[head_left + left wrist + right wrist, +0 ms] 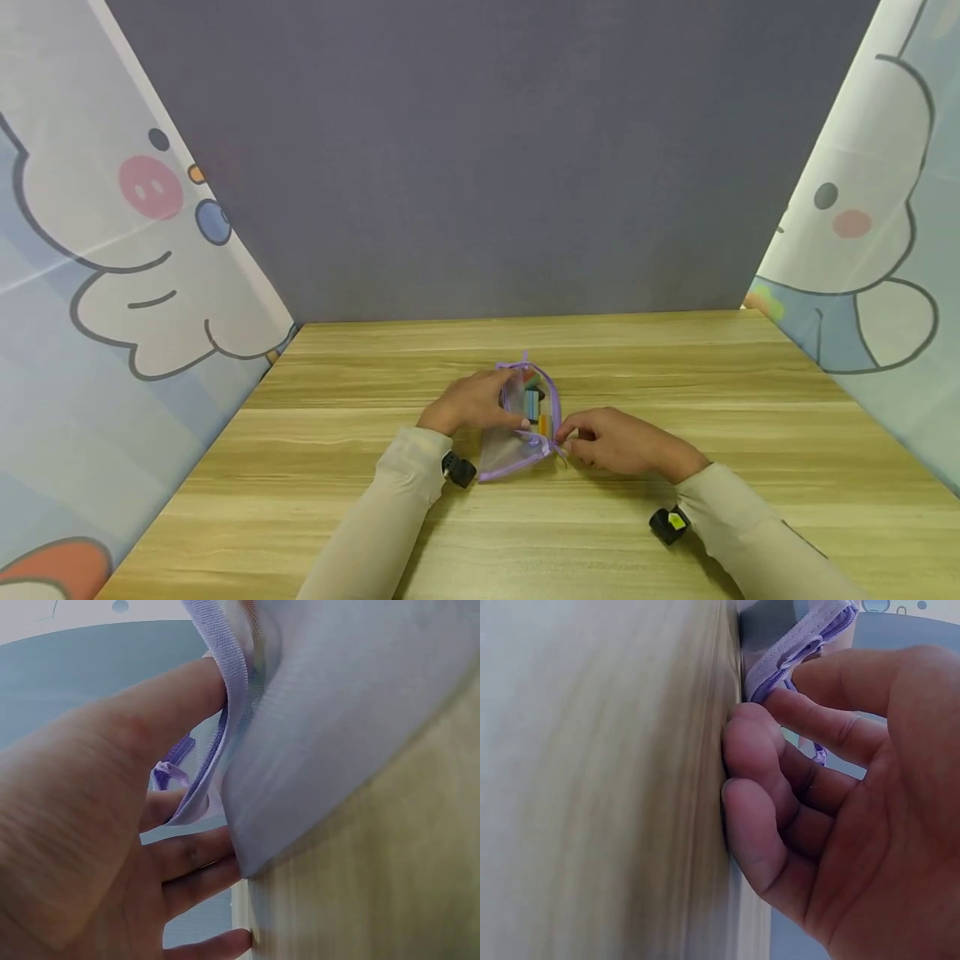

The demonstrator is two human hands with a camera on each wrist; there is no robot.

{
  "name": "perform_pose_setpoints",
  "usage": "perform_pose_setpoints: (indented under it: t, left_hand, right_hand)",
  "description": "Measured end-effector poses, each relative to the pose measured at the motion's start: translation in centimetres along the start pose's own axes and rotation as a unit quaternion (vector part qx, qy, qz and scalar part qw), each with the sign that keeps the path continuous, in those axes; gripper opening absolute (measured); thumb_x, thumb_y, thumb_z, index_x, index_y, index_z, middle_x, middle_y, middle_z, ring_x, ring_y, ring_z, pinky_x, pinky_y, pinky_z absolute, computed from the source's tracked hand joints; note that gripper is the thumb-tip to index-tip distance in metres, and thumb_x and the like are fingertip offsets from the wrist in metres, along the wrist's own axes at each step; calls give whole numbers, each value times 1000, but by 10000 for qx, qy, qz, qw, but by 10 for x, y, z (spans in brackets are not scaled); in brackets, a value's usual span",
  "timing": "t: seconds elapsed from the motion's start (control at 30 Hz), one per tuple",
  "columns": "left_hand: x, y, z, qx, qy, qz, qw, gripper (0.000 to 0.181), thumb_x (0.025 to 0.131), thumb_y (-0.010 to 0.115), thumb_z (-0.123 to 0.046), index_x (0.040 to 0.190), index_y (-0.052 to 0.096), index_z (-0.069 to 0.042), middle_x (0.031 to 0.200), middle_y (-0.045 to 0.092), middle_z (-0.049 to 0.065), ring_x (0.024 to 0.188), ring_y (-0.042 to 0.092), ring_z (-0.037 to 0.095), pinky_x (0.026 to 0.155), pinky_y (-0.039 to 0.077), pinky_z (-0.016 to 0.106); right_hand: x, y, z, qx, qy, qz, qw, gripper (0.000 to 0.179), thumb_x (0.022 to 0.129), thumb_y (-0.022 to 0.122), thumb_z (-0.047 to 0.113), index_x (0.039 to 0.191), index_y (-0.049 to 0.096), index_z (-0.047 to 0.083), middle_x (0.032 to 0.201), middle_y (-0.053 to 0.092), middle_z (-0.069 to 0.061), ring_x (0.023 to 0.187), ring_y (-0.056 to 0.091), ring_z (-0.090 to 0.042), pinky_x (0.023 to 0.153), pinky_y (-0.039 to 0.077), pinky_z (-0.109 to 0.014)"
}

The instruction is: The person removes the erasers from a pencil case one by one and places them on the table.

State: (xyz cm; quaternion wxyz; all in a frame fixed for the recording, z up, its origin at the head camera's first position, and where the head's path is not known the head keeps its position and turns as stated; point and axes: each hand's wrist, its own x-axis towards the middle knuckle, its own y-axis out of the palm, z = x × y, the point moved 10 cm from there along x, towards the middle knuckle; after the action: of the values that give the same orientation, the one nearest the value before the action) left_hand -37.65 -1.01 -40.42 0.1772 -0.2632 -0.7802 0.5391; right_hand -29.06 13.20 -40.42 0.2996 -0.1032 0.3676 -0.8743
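A see-through mesh pouch (498, 452) with purple trim lies on the table, its mouth spread apart. Small colourful items (532, 405) show inside, among them a blue-striped piece and a yellow-orange one; their kind is too small to make out. My left hand (474, 402) holds the pouch from its left side, thumb and fingers at the purple edge (229, 675). At the near right corner of the mouth, my right hand (618, 440) pinches the purple trim (802, 649) between thumb and forefinger. Its other fingers curl against the tabletop.
The wood-grain table (337, 375) extends around both hands. A dark grey panel (480, 167) stands along its far edge. Cartoon-printed sheets (67, 333) hang at the left and right sides. Each wrist carries a small black camera (459, 470).
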Motion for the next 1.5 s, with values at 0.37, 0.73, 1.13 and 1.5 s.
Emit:
perform_pose_setpoints:
  t: [0.37, 0.73, 1.13, 1.5]
  left_hand:
    - [2, -1, -4, 251, 1, -219, 9994, 87, 77, 76, -66, 151, 45, -31, 141, 57, 1, 123, 56, 22, 95, 47, 49]
    - [4, -1, -6, 448, 22, -235, 9987, 77, 78, 77, -62, 144, 53, -29, 137, 59, -1, 121, 56, 21, 94, 48, 47]
    - [-1, -5, -6, 277, 73, -237, 9993, 79, 78, 78, -61, 144, 54, -27, 139, 59, 1, 122, 56, 22, 95, 48, 45]
    - [0, -5, -7, 360, 117, -321, 9988, 78, 78, 80, -59, 143, 55, -24, 133, 62, 2, 114, 60, 21, 92, 50, 41]
  right_hand:
    - [2, -14, -3, 90, 111, -201, 9997, 20, 104, 56, 20, 114, 70, 10, 78, 64, -2, 65, 60, -14, 54, 48, -28]
    - [9, -24, -4, 142, 99, -305, 9994, 23, 104, 56, 20, 116, 69, 5, 76, 63, -4, 64, 56, -14, 53, 46, -27]
    - [29, -29, -4, 488, 154, -342, 9981, 25, 104, 54, 18, 116, 68, 2, 75, 62, -8, 61, 52, -14, 51, 41, -26]
    - [46, -26, 4, 685, 71, -280, 9972, 24, 103, 57, 17, 114, 67, -2, 84, 65, -12, 71, 63, -28, 60, 52, -34]
